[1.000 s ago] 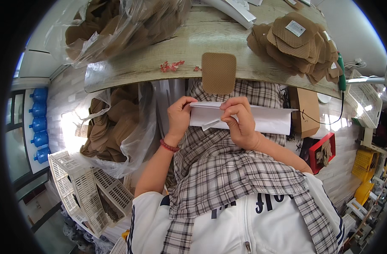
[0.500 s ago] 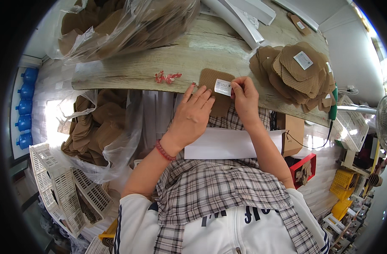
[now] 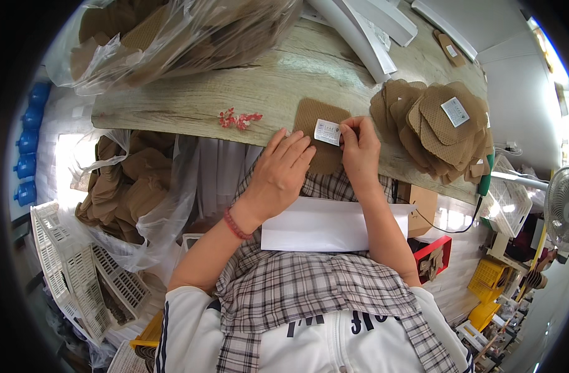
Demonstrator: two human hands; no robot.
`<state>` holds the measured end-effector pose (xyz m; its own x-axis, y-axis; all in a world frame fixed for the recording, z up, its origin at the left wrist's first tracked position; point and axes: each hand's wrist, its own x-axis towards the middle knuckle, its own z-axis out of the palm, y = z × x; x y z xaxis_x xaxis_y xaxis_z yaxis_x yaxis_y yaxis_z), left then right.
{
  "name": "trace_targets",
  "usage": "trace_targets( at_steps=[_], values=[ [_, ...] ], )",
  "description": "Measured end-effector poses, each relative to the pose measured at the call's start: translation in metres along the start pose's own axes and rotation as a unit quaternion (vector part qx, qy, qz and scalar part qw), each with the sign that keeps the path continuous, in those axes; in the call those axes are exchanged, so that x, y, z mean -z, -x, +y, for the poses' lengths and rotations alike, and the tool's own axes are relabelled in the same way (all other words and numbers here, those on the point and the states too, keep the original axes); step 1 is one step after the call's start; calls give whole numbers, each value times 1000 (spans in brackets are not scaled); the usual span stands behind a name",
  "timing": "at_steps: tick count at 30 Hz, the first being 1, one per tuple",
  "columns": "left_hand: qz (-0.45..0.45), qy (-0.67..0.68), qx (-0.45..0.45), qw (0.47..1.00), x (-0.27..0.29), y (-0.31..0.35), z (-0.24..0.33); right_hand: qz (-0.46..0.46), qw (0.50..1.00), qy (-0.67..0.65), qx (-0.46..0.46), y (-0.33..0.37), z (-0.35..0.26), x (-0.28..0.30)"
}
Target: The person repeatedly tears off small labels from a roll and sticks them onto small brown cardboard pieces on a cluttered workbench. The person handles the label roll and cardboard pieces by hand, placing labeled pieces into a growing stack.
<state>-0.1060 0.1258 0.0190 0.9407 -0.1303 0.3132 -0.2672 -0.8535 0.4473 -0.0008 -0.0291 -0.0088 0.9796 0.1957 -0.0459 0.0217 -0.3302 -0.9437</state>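
A brown textured pad (image 3: 321, 110) with rounded corners lies at the table's near edge, partly overhanging it. A white printed label (image 3: 327, 132) lies across its middle. My left hand (image 3: 278, 174) rests with fingers stretched flat, fingertips touching the pad's left side beside the label. Thumb and forefinger of my right hand (image 3: 361, 152) pinch the label's right edge. To the right stands an uneven pile of similar brown pads (image 3: 430, 140), a white label on its top piece. Small red and white scraps (image 3: 239, 119) lie left of my hands.
A clear plastic bag (image 3: 191, 46) of brown pieces covers the table's far left; another bag (image 3: 135, 186) hangs below. White curled sheets (image 3: 359, 37) lie at the back. White paper (image 3: 315, 233) spans my lap. A green-handled corded tool (image 3: 486, 171) sits at the right edge.
The view has shifted slightly, so the table and pile appear moved. My hands keep nearly the same pose on the pad and label.
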Motion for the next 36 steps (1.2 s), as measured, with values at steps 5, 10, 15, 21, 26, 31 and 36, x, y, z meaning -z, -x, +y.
trace_targets(
  at_steps=[5, 10, 15, 21, 26, 31, 36],
  values=[
    [-5, -8, -4, 1000, 0, 3, -2, -2, 1000, 23, -12, -2, 0, -1],
    [-8, -21, -4, 1000, 0, 4, -2, 12, 997, 73, 2, -1, 0, -4],
    [-12, -28, -6, 1000, 0, 5, -1, 20, 994, 106, 11, 0, -2, -6],
    [-15, -31, -4, 999, 1, 5, -1, 26, 992, 125, 19, 1, -5, -7],
    [-13, -37, -10, 999, 2, 3, -1, 35, 989, 139, 37, 2, -6, -8],
    [-11, -41, -15, 999, -1, 5, -1, 30, 986, 157, 38, 4, -10, -7],
    [-14, -49, -22, 998, 0, 4, -1, 31, 997, 73, 2, 5, -2, -8]
  ],
)
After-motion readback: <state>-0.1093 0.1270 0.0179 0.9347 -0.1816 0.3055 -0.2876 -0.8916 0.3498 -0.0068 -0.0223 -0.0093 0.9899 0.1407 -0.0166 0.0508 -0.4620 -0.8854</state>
